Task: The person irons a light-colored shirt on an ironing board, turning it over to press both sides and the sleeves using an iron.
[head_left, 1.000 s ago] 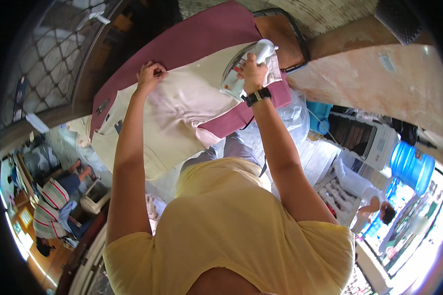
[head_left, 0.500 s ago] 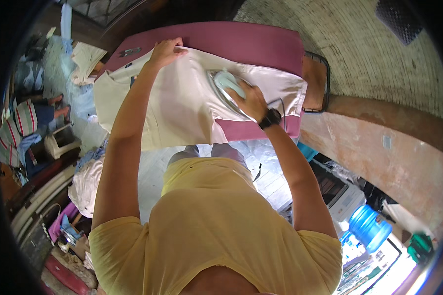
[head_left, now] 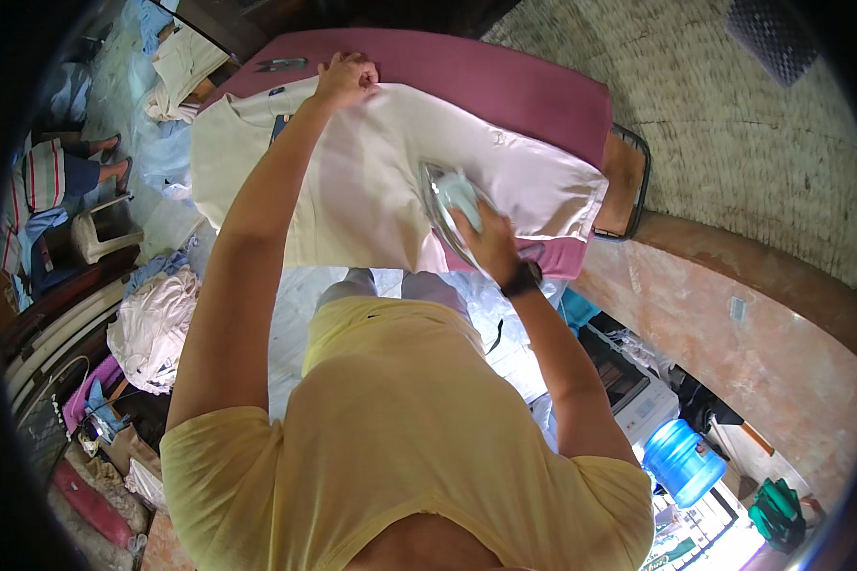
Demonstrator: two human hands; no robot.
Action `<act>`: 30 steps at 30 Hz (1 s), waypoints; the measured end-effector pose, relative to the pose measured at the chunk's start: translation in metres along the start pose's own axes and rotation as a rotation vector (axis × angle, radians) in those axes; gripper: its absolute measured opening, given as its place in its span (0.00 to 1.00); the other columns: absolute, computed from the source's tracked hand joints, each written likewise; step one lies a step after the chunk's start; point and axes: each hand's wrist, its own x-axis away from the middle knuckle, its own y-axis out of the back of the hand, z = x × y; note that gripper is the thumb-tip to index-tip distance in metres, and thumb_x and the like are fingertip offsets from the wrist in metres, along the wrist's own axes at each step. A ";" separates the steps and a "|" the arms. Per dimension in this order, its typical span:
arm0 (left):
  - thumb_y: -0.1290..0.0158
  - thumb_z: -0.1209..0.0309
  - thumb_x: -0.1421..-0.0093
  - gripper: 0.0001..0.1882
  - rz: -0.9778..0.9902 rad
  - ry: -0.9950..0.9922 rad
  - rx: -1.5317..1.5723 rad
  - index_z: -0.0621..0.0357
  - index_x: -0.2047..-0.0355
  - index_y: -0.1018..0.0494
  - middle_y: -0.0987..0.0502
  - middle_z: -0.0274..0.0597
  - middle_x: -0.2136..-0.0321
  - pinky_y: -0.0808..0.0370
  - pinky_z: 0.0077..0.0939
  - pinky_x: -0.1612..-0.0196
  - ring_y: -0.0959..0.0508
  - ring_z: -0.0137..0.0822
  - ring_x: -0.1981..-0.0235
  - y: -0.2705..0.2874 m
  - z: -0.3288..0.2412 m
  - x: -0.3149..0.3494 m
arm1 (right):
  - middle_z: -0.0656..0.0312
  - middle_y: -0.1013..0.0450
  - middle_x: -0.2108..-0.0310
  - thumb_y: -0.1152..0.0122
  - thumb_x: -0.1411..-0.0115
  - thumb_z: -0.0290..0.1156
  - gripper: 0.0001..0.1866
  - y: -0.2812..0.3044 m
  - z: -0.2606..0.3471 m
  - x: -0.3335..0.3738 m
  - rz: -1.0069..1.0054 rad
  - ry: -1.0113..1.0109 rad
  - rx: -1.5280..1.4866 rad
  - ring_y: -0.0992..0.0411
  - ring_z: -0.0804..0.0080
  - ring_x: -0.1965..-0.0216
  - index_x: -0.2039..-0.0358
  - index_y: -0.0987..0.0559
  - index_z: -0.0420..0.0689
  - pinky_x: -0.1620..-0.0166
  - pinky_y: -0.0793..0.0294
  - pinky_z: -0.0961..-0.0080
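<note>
A cream-coloured garment (head_left: 352, 190) lies spread over a maroon-covered ironing board (head_left: 543, 95), its near edge hanging toward me. My right hand (head_left: 490, 243) is wrapped round the handle of a pale green clothes iron (head_left: 459, 198). The iron's metal soleplate rests on the cloth right of the middle, near the garment's lower edge. At the far edge of the cloth, my left hand (head_left: 348, 81) has its fingers curled and grips the fabric. A small pair of thread snips (head_left: 282, 65) lies on the board left of that hand. A dark label shows beside my left forearm.
A black metal frame (head_left: 646, 181) juts from the board's right end, near a low marbled wall (head_left: 724, 295). Piled cloth (head_left: 154, 328) and a beige stool (head_left: 105, 233) stand left, where another person's legs show. A blue water jug (head_left: 684, 463) is at lower right.
My right hand has drawn the iron a little toward me and to the right over the cloth. My left hand stays at the far edge, fingers more curled. The whole view has shifted slightly.
</note>
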 end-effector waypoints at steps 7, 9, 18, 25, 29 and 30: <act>0.44 0.71 0.47 0.08 0.071 0.004 0.161 0.40 0.67 0.23 0.24 0.25 0.66 0.43 0.66 0.48 0.30 0.37 0.50 0.000 0.009 -0.012 | 0.42 0.25 0.75 0.41 0.41 0.51 0.25 -0.009 0.003 -0.018 -0.186 0.083 0.000 0.25 0.41 0.73 0.70 0.25 0.37 0.68 0.26 0.50; 0.49 0.77 0.48 0.12 -0.016 0.048 0.396 0.45 0.65 0.23 0.24 0.30 0.65 0.38 0.59 0.48 0.27 0.37 0.53 -0.012 0.041 -0.008 | 0.40 0.25 0.72 0.44 0.40 0.52 0.27 -0.026 0.046 -0.083 -0.086 -0.130 -0.101 0.26 0.39 0.69 0.67 0.25 0.35 0.64 0.27 0.49; 0.46 0.80 0.46 0.11 0.012 -0.119 0.406 0.58 0.61 0.24 0.27 0.46 0.56 0.27 0.37 0.49 0.25 0.46 0.53 0.004 0.024 -0.010 | 0.42 0.24 0.65 0.47 0.39 0.54 0.28 -0.017 0.066 -0.174 -0.115 -0.084 -0.016 0.25 0.43 0.62 0.59 0.23 0.37 0.57 0.27 0.53; 0.40 0.77 0.51 0.11 -0.003 -0.169 -0.125 0.54 0.69 0.31 0.26 0.42 0.65 0.30 0.46 0.53 0.28 0.50 0.52 0.026 -0.010 0.004 | 0.50 0.24 0.73 0.43 0.38 0.47 0.19 0.077 -0.034 0.032 0.107 -0.577 -0.363 0.23 0.60 0.73 0.56 0.22 0.45 0.68 0.24 0.63; 0.43 0.78 0.49 0.08 -0.055 0.036 0.080 0.58 0.72 0.32 0.25 0.44 0.70 0.28 0.43 0.65 0.24 0.49 0.67 0.026 -0.026 0.024 | 0.45 0.23 0.70 0.45 0.40 0.55 0.28 0.164 -0.140 0.052 -0.369 -0.469 -0.069 0.23 0.52 0.69 0.59 0.20 0.40 0.66 0.26 0.61; 0.43 0.77 0.47 0.06 -0.212 -0.036 0.163 0.58 0.72 0.31 0.26 0.44 0.73 0.29 0.40 0.68 0.25 0.47 0.71 0.027 -0.029 0.033 | 0.43 0.23 0.68 0.45 0.41 0.60 0.32 0.181 -0.172 0.037 -0.445 -0.486 0.123 0.23 0.47 0.67 0.59 0.20 0.39 0.65 0.26 0.60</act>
